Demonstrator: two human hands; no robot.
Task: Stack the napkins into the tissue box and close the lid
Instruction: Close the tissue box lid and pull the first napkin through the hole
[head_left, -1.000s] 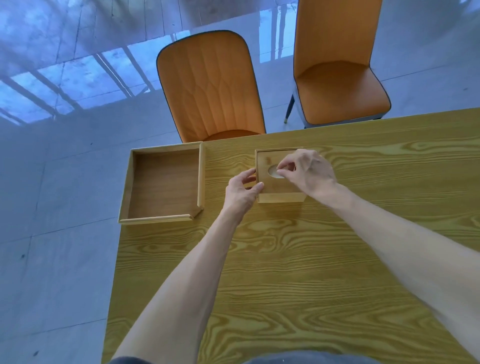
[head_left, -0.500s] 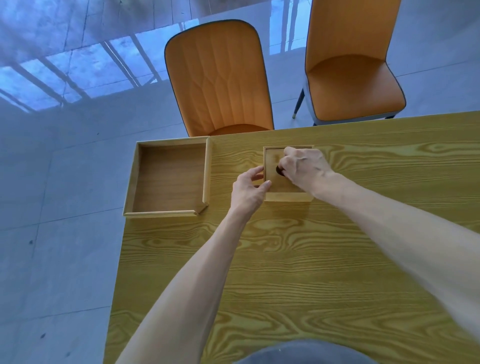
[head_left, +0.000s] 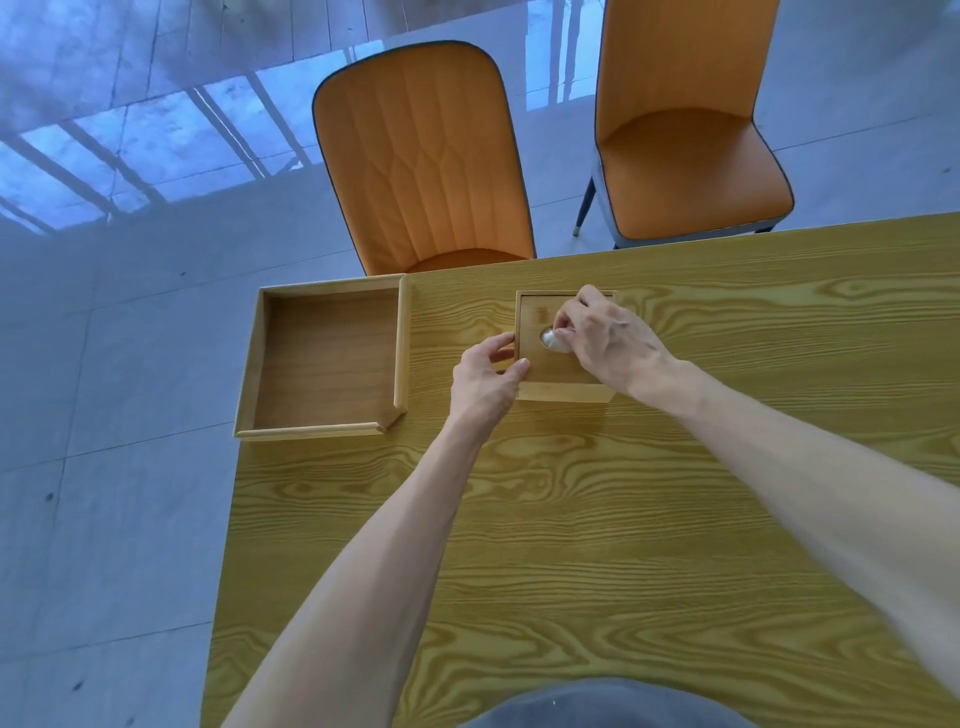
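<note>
Lid on the tissue box, napkin tip being teased through the hole

Small bamboo tissue box (head_left: 563, 387) sits mid-table (head_left: 571, 519), lid (head_left: 540, 358) seated flat. Left hand (head_left: 485, 384) fingers clamped on its near-left corner; right hand (head_left: 605, 338) fingers pinched together on a pale napkin (head_left: 549, 338) tip at the round opening. Box looks rigid and light, likely to slide, so brace the side walls. Napkin is soft and tears easily: pinch the tip gently. Empty wooden tray (head_left: 244, 410) well apart to the left
</note>
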